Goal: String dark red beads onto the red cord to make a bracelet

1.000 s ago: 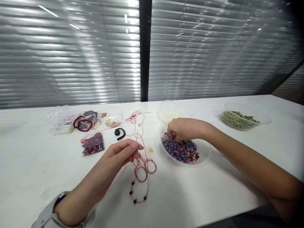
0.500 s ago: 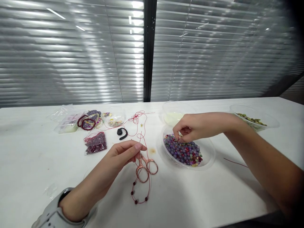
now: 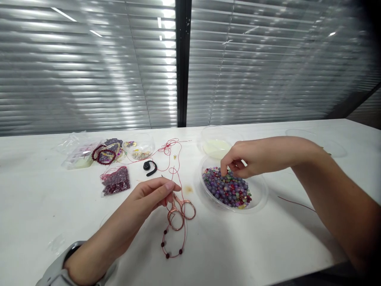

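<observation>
1. White table [image 3: 268,246]: the work surface, running across the view, with slatted window blinds [image 3: 89,67] behind it.
2. Clear plastic bowl [image 3: 258,198]: stands right of centre on the table, filled with a mix of mostly purple round beads [image 3: 228,188].
3. Right hand [image 3: 247,159]: reaches over the bowl from the right. Its fingertips [image 3: 224,169] are slightly apart and come down to the top of the beads; the hand is picking among them, and no bead is clearly held.
4. Left hand [image 3: 151,194]: raised above the table at lower left, nearest the scissors. Its fingers [image 3: 166,186] are together; whether they clamp something too thin to see, one cannot tell.
5. Rose-gold scissors [image 3: 178,210]: lie just below the left hand, their finger loops tangled with the cord.
6. Red cord [image 3: 175,172]: trails across the table, with dark red beads [image 3: 167,256] strung on a loop near the scissors.
7. Bag of dark red beads [image 3: 115,180]: lies left of the cord, with a black earpiece [image 3: 150,167] just beyond it.
</observation>
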`<act>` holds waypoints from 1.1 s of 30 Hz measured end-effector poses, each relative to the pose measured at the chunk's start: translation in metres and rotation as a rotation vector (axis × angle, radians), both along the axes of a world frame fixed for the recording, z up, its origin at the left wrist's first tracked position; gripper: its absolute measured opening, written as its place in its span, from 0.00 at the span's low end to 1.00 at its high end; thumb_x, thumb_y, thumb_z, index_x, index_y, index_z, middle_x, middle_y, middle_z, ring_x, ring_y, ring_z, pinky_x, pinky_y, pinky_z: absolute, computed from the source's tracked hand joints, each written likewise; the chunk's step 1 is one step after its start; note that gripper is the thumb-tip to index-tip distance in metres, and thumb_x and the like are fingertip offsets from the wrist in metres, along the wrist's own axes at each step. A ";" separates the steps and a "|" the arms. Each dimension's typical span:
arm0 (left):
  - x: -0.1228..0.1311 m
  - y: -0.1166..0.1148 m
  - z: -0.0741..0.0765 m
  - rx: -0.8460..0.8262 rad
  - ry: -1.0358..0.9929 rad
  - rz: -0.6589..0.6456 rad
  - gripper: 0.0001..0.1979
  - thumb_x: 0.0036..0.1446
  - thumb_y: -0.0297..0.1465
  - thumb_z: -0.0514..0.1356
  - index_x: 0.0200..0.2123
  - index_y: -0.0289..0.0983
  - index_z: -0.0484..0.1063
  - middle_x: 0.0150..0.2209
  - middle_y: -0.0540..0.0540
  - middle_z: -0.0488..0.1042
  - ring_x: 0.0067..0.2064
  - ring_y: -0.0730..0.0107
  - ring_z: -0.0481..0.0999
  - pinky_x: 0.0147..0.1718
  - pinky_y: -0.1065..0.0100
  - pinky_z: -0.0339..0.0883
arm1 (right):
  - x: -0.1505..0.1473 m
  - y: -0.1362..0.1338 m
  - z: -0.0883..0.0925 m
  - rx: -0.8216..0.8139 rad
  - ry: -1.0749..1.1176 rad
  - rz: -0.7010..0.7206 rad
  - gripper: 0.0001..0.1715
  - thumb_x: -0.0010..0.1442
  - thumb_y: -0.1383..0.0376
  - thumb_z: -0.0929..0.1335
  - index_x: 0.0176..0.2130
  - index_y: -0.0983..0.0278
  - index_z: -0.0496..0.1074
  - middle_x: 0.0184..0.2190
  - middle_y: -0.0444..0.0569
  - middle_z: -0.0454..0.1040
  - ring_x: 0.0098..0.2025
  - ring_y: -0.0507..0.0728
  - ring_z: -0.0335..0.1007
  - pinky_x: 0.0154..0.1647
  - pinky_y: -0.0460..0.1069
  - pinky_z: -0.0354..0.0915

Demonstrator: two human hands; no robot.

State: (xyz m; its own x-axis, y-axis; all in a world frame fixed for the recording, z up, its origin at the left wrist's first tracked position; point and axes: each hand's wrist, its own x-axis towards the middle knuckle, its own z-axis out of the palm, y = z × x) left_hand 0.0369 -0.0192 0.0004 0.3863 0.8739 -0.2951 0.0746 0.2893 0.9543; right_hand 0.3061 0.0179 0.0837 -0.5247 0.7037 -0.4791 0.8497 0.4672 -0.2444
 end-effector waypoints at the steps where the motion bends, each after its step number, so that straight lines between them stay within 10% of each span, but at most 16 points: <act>1: 0.000 0.000 0.000 0.001 -0.003 0.000 0.12 0.55 0.41 0.60 0.29 0.40 0.76 0.28 0.52 0.67 0.35 0.70 0.63 0.39 0.67 0.55 | -0.002 -0.001 -0.002 0.046 -0.062 -0.006 0.16 0.50 0.72 0.62 0.36 0.60 0.74 0.26 0.43 0.71 0.27 0.52 0.64 0.27 0.45 0.57; 5: -0.002 0.000 -0.001 -0.005 -0.004 0.004 0.11 0.54 0.42 0.61 0.29 0.41 0.75 0.29 0.51 0.68 0.36 0.68 0.64 0.40 0.66 0.56 | -0.024 -0.004 -0.021 0.393 -0.370 -0.103 0.17 0.50 0.77 0.61 0.36 0.67 0.74 0.33 0.55 0.74 0.34 0.58 0.71 0.28 0.48 0.58; 13: 0.000 0.001 -0.001 -0.003 0.003 -0.011 0.11 0.55 0.42 0.60 0.29 0.41 0.75 0.29 0.52 0.69 0.36 0.70 0.64 0.40 0.67 0.56 | -0.055 -0.004 -0.046 0.455 -0.442 -0.142 0.14 0.49 0.80 0.64 0.34 0.71 0.75 0.30 0.62 0.75 0.35 0.63 0.74 0.26 0.48 0.60; 25: 0.003 -0.001 0.001 0.003 0.017 -0.024 0.12 0.56 0.42 0.59 0.30 0.40 0.76 0.28 0.52 0.66 0.34 0.71 0.63 0.39 0.69 0.57 | -0.034 0.000 -0.053 0.345 -0.310 -0.028 0.16 0.46 0.80 0.61 0.34 0.71 0.72 0.34 0.62 0.74 0.38 0.65 0.72 0.29 0.50 0.58; 33: 0.004 -0.003 0.000 -0.004 0.041 -0.038 0.12 0.55 0.42 0.60 0.30 0.39 0.76 0.27 0.53 0.67 0.32 0.74 0.63 0.36 0.71 0.56 | -0.003 0.009 -0.037 0.091 -0.010 0.016 0.17 0.49 0.72 0.62 0.42 0.63 0.64 0.34 0.45 0.71 0.33 0.53 0.66 0.29 0.45 0.61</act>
State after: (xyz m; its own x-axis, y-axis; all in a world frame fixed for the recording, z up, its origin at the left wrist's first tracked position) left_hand 0.0406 -0.0218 0.0000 0.4065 0.8576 -0.3150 0.1241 0.2898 0.9490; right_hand 0.3027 0.0273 0.0471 -0.5314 0.7362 -0.4191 0.8444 0.5002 -0.1920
